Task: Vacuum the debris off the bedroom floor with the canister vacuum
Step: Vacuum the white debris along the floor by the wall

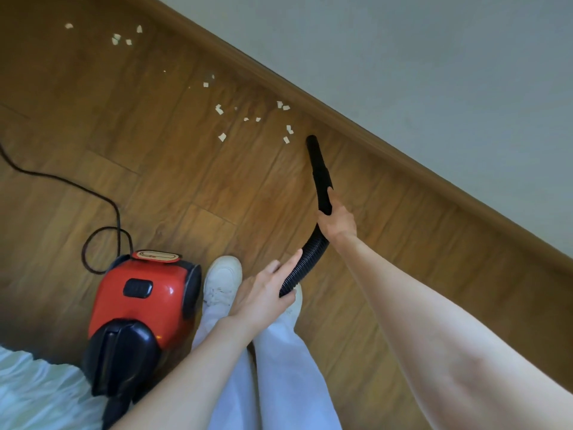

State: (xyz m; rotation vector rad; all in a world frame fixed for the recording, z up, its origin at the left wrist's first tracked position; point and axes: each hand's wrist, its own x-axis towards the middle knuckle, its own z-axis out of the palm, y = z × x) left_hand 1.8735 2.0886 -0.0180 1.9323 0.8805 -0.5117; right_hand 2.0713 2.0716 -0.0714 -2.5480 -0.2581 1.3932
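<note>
A red and black canister vacuum (141, 308) stands on the wooden floor (186, 187) at lower left. Its black ribbed hose (305, 262) curves up into a black nozzle tube (319, 169), whose tip sits close to the floor beside small white paper scraps (286, 135). My right hand (336, 220) grips the nozzle tube's lower end. My left hand (266, 294) holds the ribbed hose lower down. More scraps (220, 109) lie scattered to the left, and another cluster (116, 38) lies far up left.
A brown skirting board (403, 150) and pale wall (434, 57) run diagonally to the right of the nozzle. The black power cord (93, 193) loops across the floor at left. White bedding (34, 392) shows at bottom left. My white shoes (223, 280) stand beside the vacuum.
</note>
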